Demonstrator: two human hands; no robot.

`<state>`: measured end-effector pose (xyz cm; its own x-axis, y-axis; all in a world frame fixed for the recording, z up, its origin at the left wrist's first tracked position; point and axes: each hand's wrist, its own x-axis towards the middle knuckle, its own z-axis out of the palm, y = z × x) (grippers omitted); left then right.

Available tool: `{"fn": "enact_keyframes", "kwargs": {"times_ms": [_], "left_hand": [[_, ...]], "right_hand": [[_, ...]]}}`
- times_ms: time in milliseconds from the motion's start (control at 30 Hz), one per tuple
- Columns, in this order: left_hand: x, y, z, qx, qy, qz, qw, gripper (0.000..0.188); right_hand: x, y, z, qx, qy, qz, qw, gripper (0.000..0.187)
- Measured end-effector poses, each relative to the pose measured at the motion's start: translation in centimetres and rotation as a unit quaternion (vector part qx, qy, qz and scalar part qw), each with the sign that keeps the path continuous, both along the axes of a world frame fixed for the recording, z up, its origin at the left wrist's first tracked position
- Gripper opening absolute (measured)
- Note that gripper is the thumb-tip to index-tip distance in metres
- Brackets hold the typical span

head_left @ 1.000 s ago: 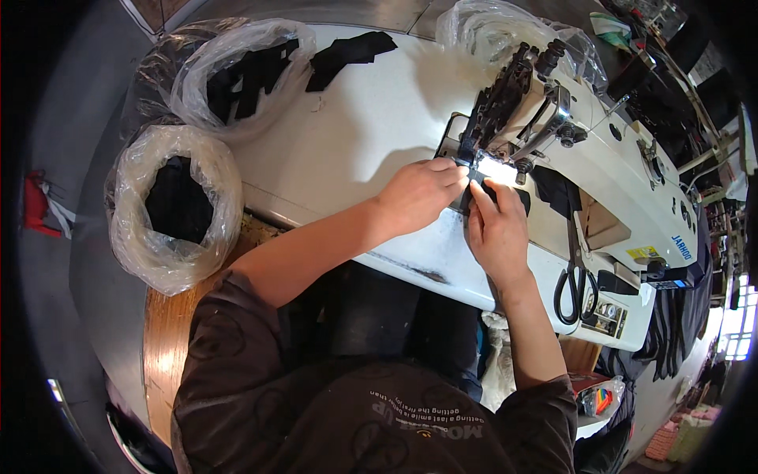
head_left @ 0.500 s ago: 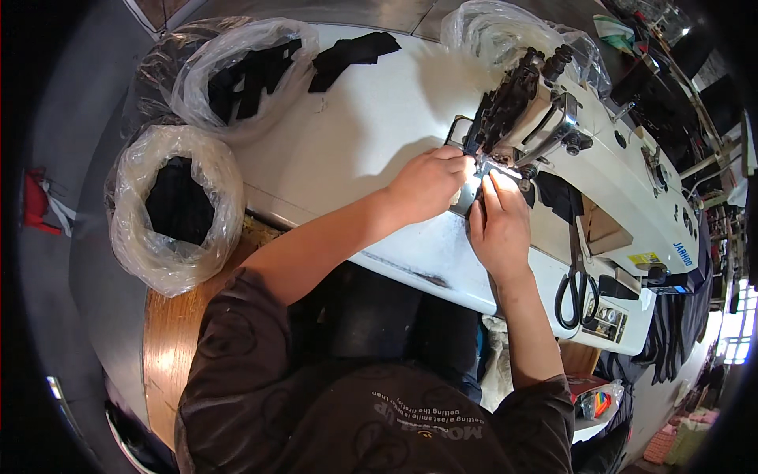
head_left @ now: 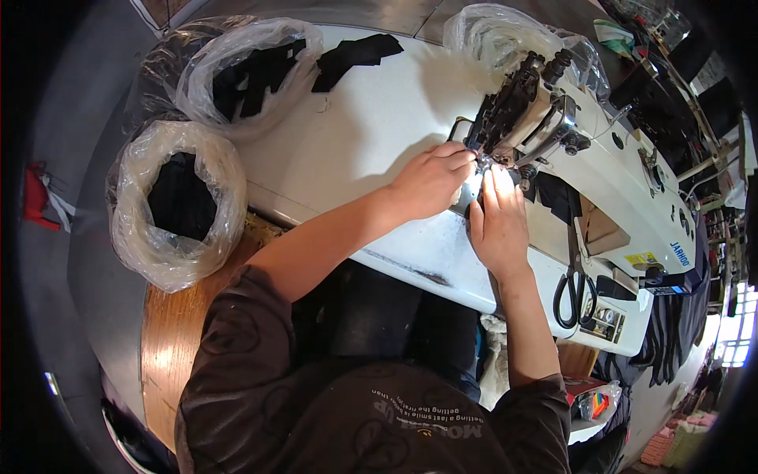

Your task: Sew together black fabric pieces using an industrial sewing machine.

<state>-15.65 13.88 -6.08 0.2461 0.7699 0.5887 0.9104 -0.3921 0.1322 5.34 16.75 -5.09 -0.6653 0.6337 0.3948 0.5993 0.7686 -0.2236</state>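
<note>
A white sewing machine (head_left: 608, 150) stands on a white table, its lit needle area between my two hands. My left hand (head_left: 433, 183) is closed in a pinch beside the presser foot, on the left of the needle. Whatever its fingertips hold is too small and too hidden to name. My right hand (head_left: 502, 229) lies flat on the machine bed, fingers stretched toward the needle and thumb a little apart. Black scissors (head_left: 575, 292) rest to the right of my right forearm, with black fabric (head_left: 555, 193) near their blades.
On the left stand a clear plastic bag (head_left: 130, 229) with black pieces inside and, behind it, a second plastic bag (head_left: 193, 83). Loose black fabric strips (head_left: 355, 59) lie on the far table. Another clear bag (head_left: 482, 35) sits behind the machine head.
Both hands stay by the needle, with only slight finger shifts. The dark strip seen between the fingertips earlier is now harder to make out. The view has shifted slightly.
</note>
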Motion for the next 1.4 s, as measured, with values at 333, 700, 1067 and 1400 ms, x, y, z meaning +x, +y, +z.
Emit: {"fn": "enact_keyframes", "kwargs": {"times_ms": [333,700,1067,1400], "left_hand": [[1.5,-3.6,3.3,-0.196,0.051,0.049,0.978,0.029],[-1.2,-1.3,0.8,-0.029,-0.020,-0.074,0.997,0.012],[-5.1,3.0,0.6,-0.103,-0.042,-0.039,0.993,0.033],[-4.2,2.0,0.5,-0.075,0.017,-0.002,0.997,0.021]], "right_hand": [[0.9,-0.1,-0.1,-0.007,0.153,0.062,0.986,0.035],[0.8,-0.6,0.6,0.002,0.127,0.101,0.987,0.033],[17.2,-5.4,3.9,-0.034,-0.120,-0.240,0.963,0.039],[20.5,-4.9,7.7,-0.408,0.051,-0.210,0.887,0.064]]}}
